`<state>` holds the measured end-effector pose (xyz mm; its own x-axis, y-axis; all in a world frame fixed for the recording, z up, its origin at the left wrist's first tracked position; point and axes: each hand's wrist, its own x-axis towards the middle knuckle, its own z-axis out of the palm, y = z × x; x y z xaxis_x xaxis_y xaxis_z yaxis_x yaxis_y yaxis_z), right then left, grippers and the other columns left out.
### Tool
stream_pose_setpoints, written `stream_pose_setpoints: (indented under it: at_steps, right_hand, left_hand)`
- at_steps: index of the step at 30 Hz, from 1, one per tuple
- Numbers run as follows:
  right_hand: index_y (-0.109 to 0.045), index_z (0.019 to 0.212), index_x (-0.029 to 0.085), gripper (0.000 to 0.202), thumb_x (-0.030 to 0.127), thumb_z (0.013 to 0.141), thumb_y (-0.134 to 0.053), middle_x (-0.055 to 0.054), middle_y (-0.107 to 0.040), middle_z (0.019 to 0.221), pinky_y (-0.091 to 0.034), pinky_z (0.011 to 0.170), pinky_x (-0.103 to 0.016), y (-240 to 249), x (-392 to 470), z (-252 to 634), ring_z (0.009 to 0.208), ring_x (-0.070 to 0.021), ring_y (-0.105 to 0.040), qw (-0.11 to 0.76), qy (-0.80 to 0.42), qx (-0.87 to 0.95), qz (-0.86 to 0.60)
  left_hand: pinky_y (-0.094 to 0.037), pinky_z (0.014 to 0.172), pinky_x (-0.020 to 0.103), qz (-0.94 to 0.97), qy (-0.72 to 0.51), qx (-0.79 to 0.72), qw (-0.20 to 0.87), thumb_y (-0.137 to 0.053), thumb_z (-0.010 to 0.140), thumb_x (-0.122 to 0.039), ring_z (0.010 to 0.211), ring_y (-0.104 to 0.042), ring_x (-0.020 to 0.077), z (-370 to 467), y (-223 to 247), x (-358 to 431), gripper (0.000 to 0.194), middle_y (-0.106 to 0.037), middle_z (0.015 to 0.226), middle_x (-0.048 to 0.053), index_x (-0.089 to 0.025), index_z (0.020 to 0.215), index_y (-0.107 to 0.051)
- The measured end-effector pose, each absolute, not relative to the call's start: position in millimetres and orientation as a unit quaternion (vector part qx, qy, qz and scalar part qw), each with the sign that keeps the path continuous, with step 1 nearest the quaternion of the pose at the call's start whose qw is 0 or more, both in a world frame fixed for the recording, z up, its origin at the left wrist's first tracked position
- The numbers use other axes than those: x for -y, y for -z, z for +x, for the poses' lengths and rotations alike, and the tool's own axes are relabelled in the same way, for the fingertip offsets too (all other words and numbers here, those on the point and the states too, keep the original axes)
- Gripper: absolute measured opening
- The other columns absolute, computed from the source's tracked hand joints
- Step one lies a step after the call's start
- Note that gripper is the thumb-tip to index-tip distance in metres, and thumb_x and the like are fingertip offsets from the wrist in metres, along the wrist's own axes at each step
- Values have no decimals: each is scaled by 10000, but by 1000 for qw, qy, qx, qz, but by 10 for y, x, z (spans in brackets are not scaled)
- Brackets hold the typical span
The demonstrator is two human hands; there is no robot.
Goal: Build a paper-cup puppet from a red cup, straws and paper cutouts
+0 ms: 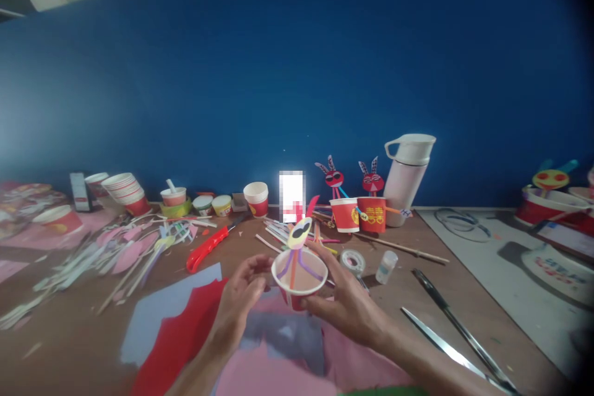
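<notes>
A paper cup [297, 298] with a white rim and a red side is held above the table. Inside it stands a paper figure [299, 235] with a yellow face, dark glasses, a red piece on top and purple and orange strips below. My right hand [346, 300] grips the cup's right side, thumb at the front and fingers behind. On the other side, my left hand [244, 291] is beside the rim with curved fingers apart; whether a fingertip touches the cup is unclear. Red paper [185, 334] and pink sheets [273, 371] lie beneath the hands.
Scissors [450, 337], a tape roll [352, 262] and a small bottle [386, 267] lie to the right. Decorated cups [344, 215] and a leaning white flask [406, 179] stand behind. A red-handled cutter [206, 250], paper strips [78, 266] and stacked cups [127, 192] are left.
</notes>
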<state>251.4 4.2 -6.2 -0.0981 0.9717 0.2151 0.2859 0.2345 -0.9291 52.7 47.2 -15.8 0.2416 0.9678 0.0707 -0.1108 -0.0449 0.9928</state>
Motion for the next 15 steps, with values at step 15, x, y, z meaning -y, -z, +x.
stream_pose_setpoints:
  at_steps: [15]
  right_hand:
    - [-362, 1363, 323, 851, 330, 639, -811, -64, -519, 1366, -453, 1011, -414, 89, 90, 2496, 1229, -294, -506, 444, -233, 700, -509]
  left_hand:
    - [-388, 963, 469, 300, -337, -143, 881, -630, 787, -509, 1207, -494, 352, 642, 411, -317, 520, -666, 1164, 127, -186, 1194, -629]
